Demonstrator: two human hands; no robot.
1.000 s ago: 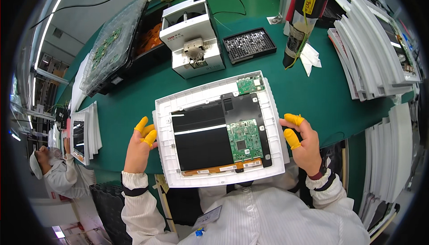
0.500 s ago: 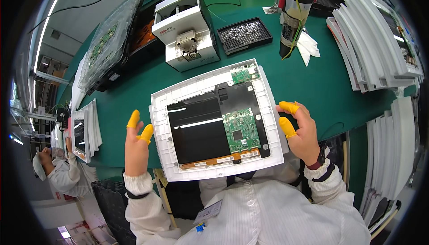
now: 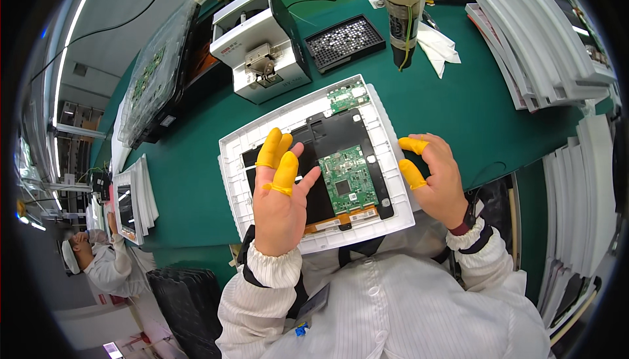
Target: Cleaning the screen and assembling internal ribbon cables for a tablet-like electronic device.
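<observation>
A white plastic housing point(image 3: 375, 111) lies in front of me on the green table, holding a black display panel point(image 3: 321, 211). Two green circuit boards sit in it: a larger board point(image 3: 352, 174) and a smaller board point(image 3: 348, 97) by the top edge. My left hand point(image 3: 280, 198), with yellow finger cots, is raised over the left part of the panel, fingers spread, holding nothing. Beside the housing's right edge is my right hand point(image 3: 438, 175), thumb and forefinger apart and also in yellow cots; whether the fingertips touch the edge I cannot tell.
Beyond the housing stand a white screw feeder point(image 3: 262, 51) and a black tray of small parts point(image 3: 344, 41). An electric screwdriver point(image 3: 403, 18) hangs at the far right, near a white cloth point(image 3: 438, 48). White housings point(image 3: 531, 44) are stacked at right; another person point(image 3: 108, 264) sits at left.
My left hand has moved right, from beside the housing's left edge to over the panel. The right hand stays by the right edge. The whole view has shifted slightly.
</observation>
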